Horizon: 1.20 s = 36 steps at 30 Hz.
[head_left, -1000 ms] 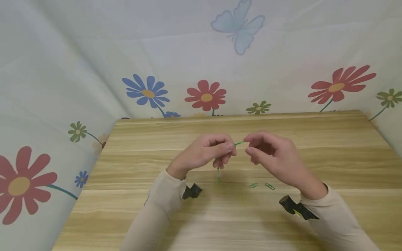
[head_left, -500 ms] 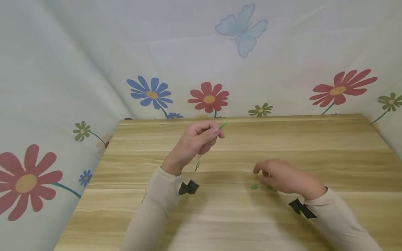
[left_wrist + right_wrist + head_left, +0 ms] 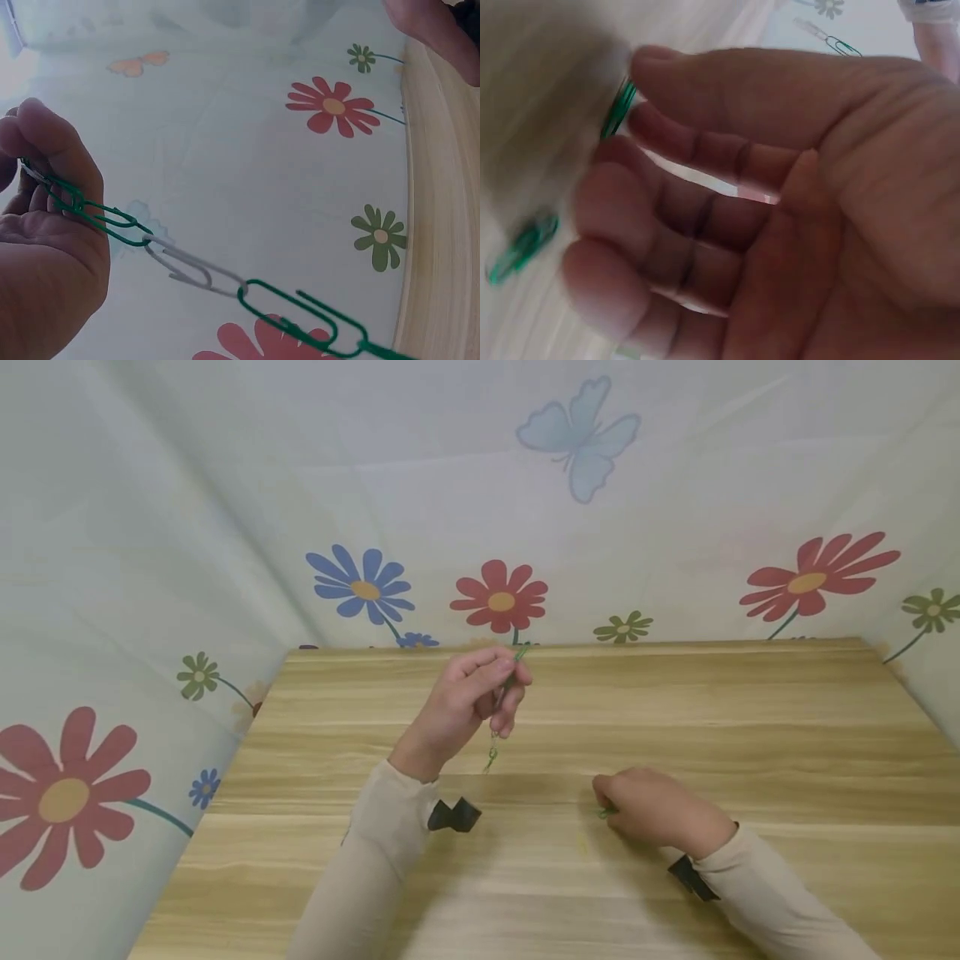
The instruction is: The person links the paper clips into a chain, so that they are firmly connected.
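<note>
My left hand (image 3: 476,693) is raised above the table, its thumb and fingers pinching a paper clip chain (image 3: 492,752). One green end pokes up past the fingertips and the rest dangles below. In the left wrist view the chain (image 3: 195,266) shows linked green and silver clips beside the left hand (image 3: 60,247). Low over the table, my right hand (image 3: 660,810) has its fingertips at a loose green paper clip (image 3: 606,812). The right wrist view shows a gap between thumb and index finger, with that clip (image 3: 619,109) just beyond. A second green paper clip (image 3: 523,247) lies nearby.
The wooden table (image 3: 750,710) runs back to a flower-printed cloth (image 3: 675,510), which also hangs at the left side. Small black devices (image 3: 453,816) are strapped at both wrists.
My right hand has left the chain's upper end and come down to the loose clips on the table. The left hand has shifted up and left, still pinching the chain.
</note>
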Tool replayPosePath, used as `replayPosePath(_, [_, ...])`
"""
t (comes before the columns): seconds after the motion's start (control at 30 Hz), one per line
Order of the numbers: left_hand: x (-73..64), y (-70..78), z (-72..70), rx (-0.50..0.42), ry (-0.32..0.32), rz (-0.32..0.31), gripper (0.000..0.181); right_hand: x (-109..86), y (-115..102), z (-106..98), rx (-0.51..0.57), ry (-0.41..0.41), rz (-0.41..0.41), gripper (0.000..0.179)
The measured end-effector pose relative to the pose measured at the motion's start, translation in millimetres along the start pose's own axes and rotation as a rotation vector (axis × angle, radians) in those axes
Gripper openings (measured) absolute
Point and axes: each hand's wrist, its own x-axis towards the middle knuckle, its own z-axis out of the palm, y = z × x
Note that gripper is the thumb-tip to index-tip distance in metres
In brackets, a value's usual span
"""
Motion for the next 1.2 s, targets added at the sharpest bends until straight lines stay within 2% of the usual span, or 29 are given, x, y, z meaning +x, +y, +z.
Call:
replayPosePath(0.23, [2.4, -3.6, -2.0, -0.101, -0.007, 0.021, 0.026, 1.8, -18, 15, 0.007, 0.007, -0.073, 0.034])
replayPosePath(0.33, [2.8, -3.8, -1.6, -0.11, -0.006, 0.013, 0.025, 2.0, -24, 25, -0.027, 0.01, -0.069, 0.033])
replayPosePath(0.57, [3.6, -3.9, -0.1, -0.106, 0.008, 0.0, 0.025, 0.8, -33, 35, -0.07, 0.07, -0.145, 0.026])
replayPosePath(0.8, [5.2, -5.0, 2.6, -0.124, 0.008, -0.011, 0.024, 3.3, -34, 35, 0.018, 0.016, -0.107, 0.026])
replayPosePath(0.97, [6.1, -4.4, 3.6, -0.133, 0.005, -0.014, 0.024, 2.1, -37, 36, 0.021, 0.006, -0.073, 0.025])
replayPosePath(1.13, [6.0, -4.1, 4.1, -0.126, 0.026, -0.026, 0.023, 2.7, -38, 38, -0.025, 0.014, -0.09, 0.018])
replayPosePath(1.2, [5.4, -3.9, 4.3, -0.115, 0.035, -0.035, 0.022, 6.0, -36, 36, 0.028, -0.001, -0.123, 0.018])
